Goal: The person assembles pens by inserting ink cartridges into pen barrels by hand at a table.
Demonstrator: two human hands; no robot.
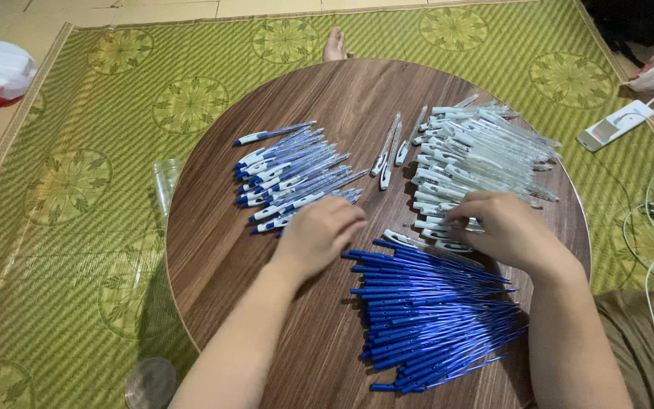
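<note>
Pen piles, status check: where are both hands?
Left hand on blue refills. Right hand fingering clear barrels. Finished pens stacked left. Nothing blocking.

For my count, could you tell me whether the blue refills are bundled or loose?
Loose: the blue refills lie spread flat on the round table, no band visible.

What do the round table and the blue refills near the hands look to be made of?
Round table: wood or a wood-look laminate, going by the dark brown grain and faint sheen; which one is unclear. Blue refills: thin tubes, probably plastic, glossy and partly translucent, apparently filled with blue ink.
</note>
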